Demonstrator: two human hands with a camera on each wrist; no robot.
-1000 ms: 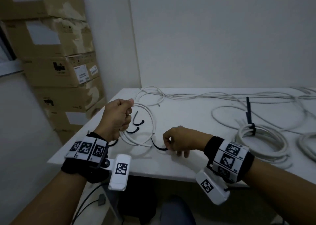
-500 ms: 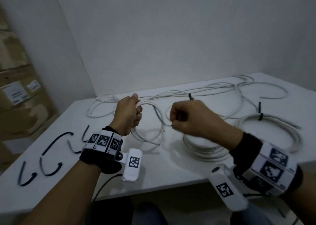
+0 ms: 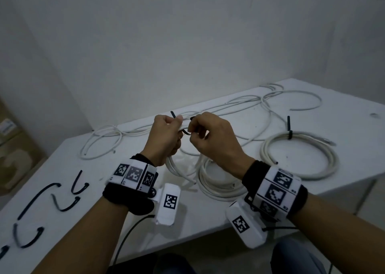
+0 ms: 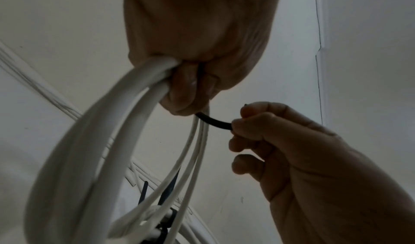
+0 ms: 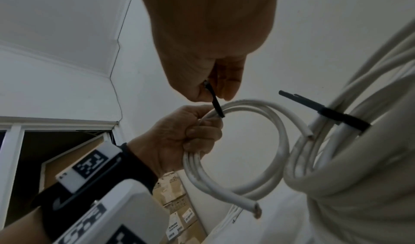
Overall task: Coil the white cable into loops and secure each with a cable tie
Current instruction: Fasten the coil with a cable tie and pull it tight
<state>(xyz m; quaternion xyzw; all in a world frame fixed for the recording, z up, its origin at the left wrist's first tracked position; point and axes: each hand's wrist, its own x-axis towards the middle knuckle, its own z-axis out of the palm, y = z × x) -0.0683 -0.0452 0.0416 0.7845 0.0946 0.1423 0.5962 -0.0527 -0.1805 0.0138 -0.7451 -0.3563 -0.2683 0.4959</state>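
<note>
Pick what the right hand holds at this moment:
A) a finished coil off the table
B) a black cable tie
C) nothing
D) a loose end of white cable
B: the right hand pinches the black cable tie beside the small white coil gripped by the left hand.

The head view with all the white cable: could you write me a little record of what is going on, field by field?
Left hand: left hand grips a small coil of white cable, lifted off the table.
Right hand: right hand pinches a black cable tie beside the gripped strands.
Tie state: not visibly closed; its other end is hidden by the left hand.
Finished coils: one tied coil to the right; another coil under the hands.
Spare ties: loose black ties at the left.
Surface: white table.
</note>
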